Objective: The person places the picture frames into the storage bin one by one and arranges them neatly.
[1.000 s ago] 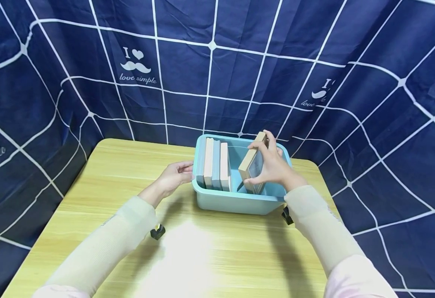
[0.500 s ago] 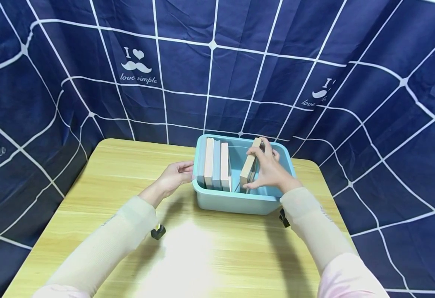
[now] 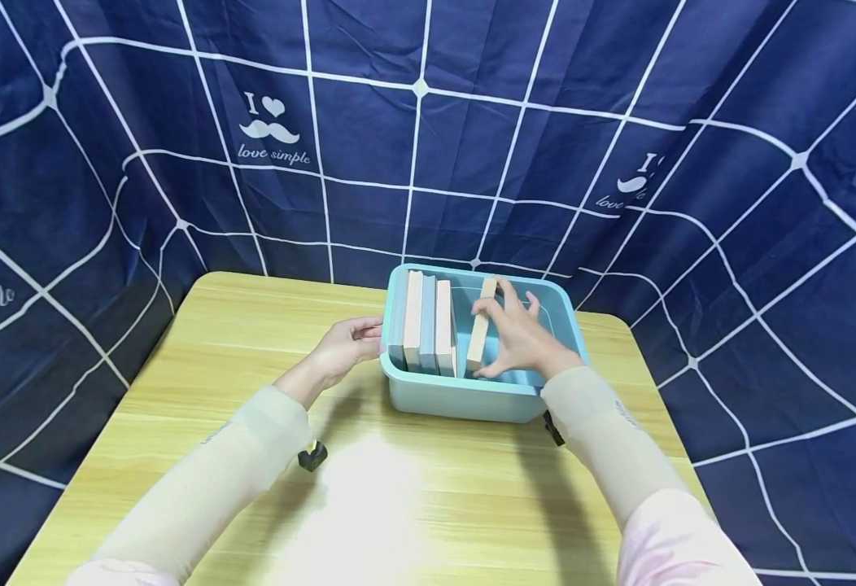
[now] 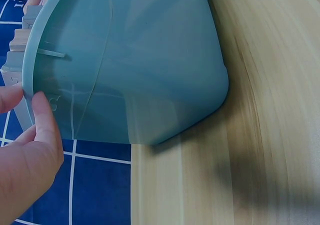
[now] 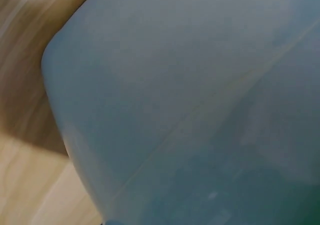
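A light blue plastic bin (image 3: 465,403) stands on the table with several books (image 3: 428,321) upright along its left end. My left hand (image 3: 342,350) is at the bin's left side. In the left wrist view that hand's fingers (image 4: 46,117) lie against the outer wall, its thumb on the other side of the rim, pinching it. My right hand (image 3: 519,334) reaches into the bin and holds a thick book (image 3: 481,325) with cream page edges between thumb and fingers. That book stands nearly upright, slightly apart from the row. The right wrist view shows only the bin's outer wall (image 5: 175,95) and some table.
The bin sits near the back edge of the wooden table (image 3: 267,325). A dark blue curtain (image 3: 362,138) with white lines hangs behind and on both sides. Black pieces show under both wrists, the left one (image 3: 312,456) plainly.
My right hand has moved the thick book left and down into the bin, toward the row, and it has become more upright. My left hand has stayed at the rim.
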The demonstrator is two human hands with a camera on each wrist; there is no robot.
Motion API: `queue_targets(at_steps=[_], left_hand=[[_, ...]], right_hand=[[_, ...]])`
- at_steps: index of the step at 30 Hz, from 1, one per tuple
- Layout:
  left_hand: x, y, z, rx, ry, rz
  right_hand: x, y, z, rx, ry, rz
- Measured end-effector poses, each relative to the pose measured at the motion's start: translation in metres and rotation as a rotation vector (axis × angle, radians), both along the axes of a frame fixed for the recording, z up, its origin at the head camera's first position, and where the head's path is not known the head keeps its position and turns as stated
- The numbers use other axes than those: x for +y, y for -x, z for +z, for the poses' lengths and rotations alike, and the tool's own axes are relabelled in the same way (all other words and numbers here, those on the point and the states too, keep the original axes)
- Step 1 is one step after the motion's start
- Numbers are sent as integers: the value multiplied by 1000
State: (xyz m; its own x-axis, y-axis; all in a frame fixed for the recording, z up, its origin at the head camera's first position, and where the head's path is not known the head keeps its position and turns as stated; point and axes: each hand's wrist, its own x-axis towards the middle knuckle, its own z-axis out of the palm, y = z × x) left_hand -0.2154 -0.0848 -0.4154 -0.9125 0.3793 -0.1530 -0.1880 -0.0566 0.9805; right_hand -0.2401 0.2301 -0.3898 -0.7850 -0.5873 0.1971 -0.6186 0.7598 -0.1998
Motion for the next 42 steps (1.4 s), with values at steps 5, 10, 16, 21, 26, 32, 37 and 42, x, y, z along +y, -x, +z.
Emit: queue_targets(at_steps=[5, 10, 16, 21, 26, 32, 37, 42], left_hand=[[1, 1, 0, 1, -3, 2], [1, 0, -1, -3, -8, 7], [1, -1, 0, 11, -6, 4], [1, 0, -1, 7, -9, 7], [1, 0, 0, 0, -10, 9], [3, -1, 1, -9, -6, 12], [2, -1, 1, -10, -4, 14], [1, -1, 0, 2, 7, 11]], right_hand=[[-6, 2, 0, -26, -30, 31], [-10, 4, 3, -64, -50, 59], [-12, 7, 9, -201, -52, 73], [-16, 9, 13, -247, -78, 77], [-20, 12, 15, -247, -101, 97], [-21, 14, 15, -277, -106, 75], [-20, 14, 13, -304, -94, 62], [-19, 15, 9, -330, -84, 47]])
